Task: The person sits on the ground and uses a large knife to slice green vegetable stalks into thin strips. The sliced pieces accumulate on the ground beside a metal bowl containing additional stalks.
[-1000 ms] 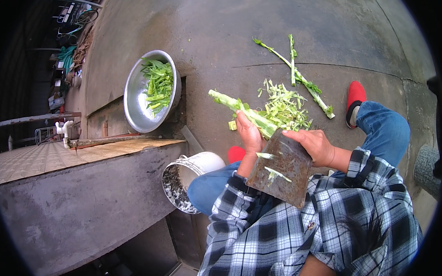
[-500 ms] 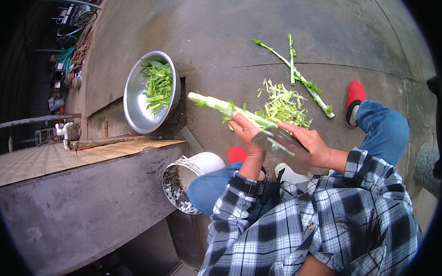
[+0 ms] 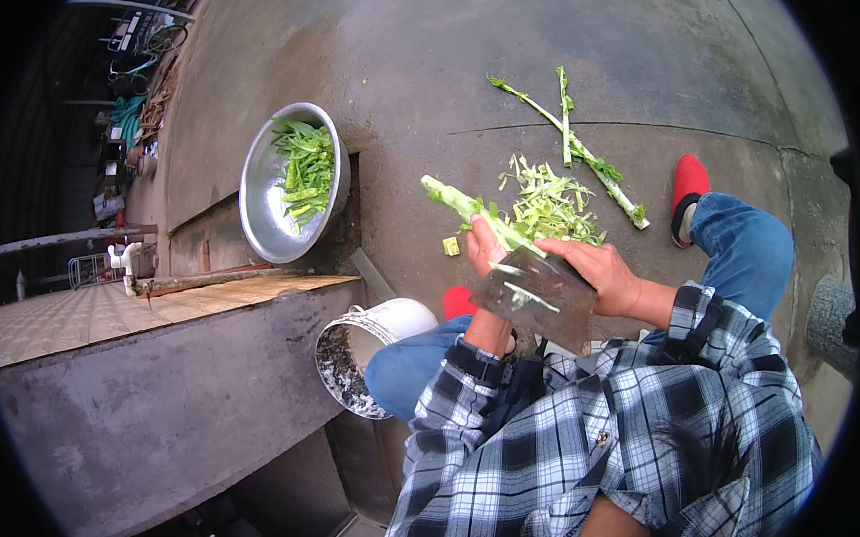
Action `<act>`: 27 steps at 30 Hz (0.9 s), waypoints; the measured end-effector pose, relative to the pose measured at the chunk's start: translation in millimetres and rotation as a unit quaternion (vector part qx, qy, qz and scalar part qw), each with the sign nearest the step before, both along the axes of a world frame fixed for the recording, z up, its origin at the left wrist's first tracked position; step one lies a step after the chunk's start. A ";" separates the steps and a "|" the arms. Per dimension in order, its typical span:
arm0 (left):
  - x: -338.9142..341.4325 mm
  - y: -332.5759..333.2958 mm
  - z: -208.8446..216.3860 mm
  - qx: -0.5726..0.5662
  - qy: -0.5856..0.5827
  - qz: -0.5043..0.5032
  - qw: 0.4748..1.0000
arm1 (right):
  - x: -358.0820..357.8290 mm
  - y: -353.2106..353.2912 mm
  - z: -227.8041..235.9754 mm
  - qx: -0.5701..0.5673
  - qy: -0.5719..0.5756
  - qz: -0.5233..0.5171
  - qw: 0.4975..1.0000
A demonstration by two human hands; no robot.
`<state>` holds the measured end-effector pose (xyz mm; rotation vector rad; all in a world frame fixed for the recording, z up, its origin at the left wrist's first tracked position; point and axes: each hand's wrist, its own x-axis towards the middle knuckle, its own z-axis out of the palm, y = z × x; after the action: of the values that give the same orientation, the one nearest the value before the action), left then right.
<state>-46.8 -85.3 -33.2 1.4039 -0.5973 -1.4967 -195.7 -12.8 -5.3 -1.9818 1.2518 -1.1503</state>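
Observation:
My left hand [image 3: 485,249] is wrapped round a thick green lettuce stem [image 3: 456,202], which slants up to the left in front of me. The fingers of my right hand [image 3: 603,272] are closed on a wide cleaver [image 3: 539,302]. Its dark blade lies across my left wrist, hiding part of it, and pale green slivers cling to the face. Just beyond my hands is a heap of peel strips [image 3: 554,205] on the concrete. A small pale green chunk [image 3: 450,246] shows left of my left hand; whether it rests on the ground I cannot tell.
Farther off lie two long leafy stems [image 3: 588,156], crossed. A metal basin [image 3: 253,219] of cut greens stands tilted to the left. Beside my left knee, a dirty white bucket [image 3: 403,316] rests on its side against a concrete ledge [image 3: 167,405]. My red shoes [image 3: 690,180] flank the peelings.
The stem has shifted right and reaches less far left. The cleaver has turned to show more of its face, with slivers on it. A small chunk now shows apart from the stem.

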 end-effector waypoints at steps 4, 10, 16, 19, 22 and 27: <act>2.1 5.1 -2.6 0.039 0.051 0.000 0.998 | -8.7 -1.0 -1.4 0.044 0.095 0.014 0.994; -5.3 13.8 5.6 -0.002 0.136 -0.057 0.989 | -7.7 -8.2 -12.8 0.110 -0.064 -0.090 0.988; -5.7 13.8 12.5 0.026 0.121 -0.055 0.991 | -33.0 -28.0 -31.1 0.164 -0.091 -0.270 0.944; 0.4 9.1 10.7 0.013 0.120 -0.046 0.992 | -31.1 -22.2 -30.5 0.167 -0.119 -0.232 0.951; 4.7 7.0 4.7 0.019 0.116 -0.046 0.992 | -20.8 -8.6 -22.2 0.131 -0.048 -0.142 0.980; 11.1 -2.8 -12.9 -0.001 0.142 -0.038 0.989 | -13.3 8.4 -8.4 -0.029 0.068 0.013 0.997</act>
<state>-35.7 -88.1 -46.2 1.1498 -0.4773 -1.7189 -209.0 -4.4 -13.7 -2.1444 1.2681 -1.0654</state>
